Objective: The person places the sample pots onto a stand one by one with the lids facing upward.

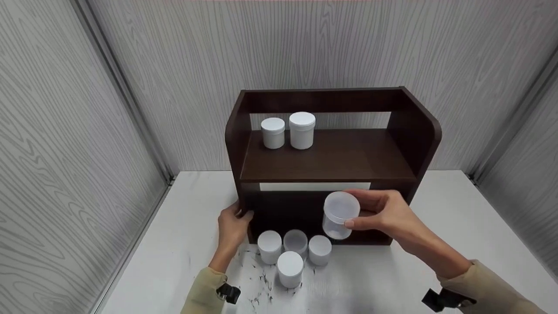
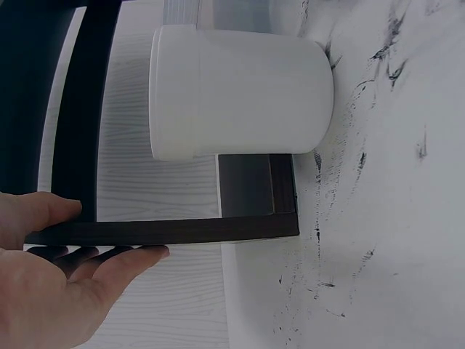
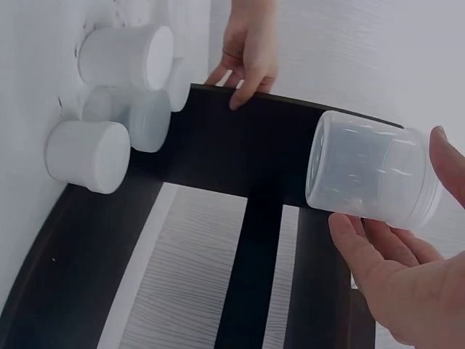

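My right hand [image 1: 390,213] holds a translucent lidded jar [image 1: 339,213] between thumb and fingers, in front of the lower part of a dark brown two-tier shelf [image 1: 348,159]. In the right wrist view this jar [image 3: 367,171] lies sideways across the picture, its lid end by the thumb. At the shelf's left side, my left hand [image 1: 233,226] grips the edge of the side panel, thumb on one face and fingers on the other, as the left wrist view shows with the panel [image 2: 167,230]. Two white lidded jars, a shorter one [image 1: 273,135] and a taller one [image 1: 302,133], stand on the upper tier.
On the white table [image 1: 183,235] before the shelf stand white jars, at the left [image 1: 270,248], right [image 1: 320,251] and front [image 1: 290,270], around a translucent one [image 1: 296,240]. Dark scuffs mark the tabletop near them. Wood-grain panels [image 1: 196,52] enclose the back and sides.
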The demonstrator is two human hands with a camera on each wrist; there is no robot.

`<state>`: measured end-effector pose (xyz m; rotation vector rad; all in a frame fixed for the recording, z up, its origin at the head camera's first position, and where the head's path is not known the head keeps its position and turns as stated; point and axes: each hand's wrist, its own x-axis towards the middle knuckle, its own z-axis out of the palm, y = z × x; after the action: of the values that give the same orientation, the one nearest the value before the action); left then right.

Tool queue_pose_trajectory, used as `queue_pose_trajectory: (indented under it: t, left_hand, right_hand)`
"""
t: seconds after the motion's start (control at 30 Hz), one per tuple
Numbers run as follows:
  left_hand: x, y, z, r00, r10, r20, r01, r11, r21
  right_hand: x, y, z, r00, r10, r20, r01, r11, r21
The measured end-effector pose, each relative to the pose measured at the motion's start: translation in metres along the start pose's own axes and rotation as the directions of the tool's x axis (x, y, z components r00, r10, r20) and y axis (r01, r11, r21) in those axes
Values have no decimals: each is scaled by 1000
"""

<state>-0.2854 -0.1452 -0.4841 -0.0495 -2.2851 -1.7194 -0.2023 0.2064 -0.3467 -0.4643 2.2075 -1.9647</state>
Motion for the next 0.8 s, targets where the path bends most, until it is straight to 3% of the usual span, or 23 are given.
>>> queue_pose_trajectory:
  t: [0.5,0.8]
  left_hand:
    - [1,2,2,1000,11,-7,-11,1000,12]
    - [0,0,1,1000,21,-2,-21,1000,3]
  right_hand:
    - [25,-33,-12,998,-62,-33,58,994,-91]
    - [45,-53,-18,993,-99,-58,93,991,-95]
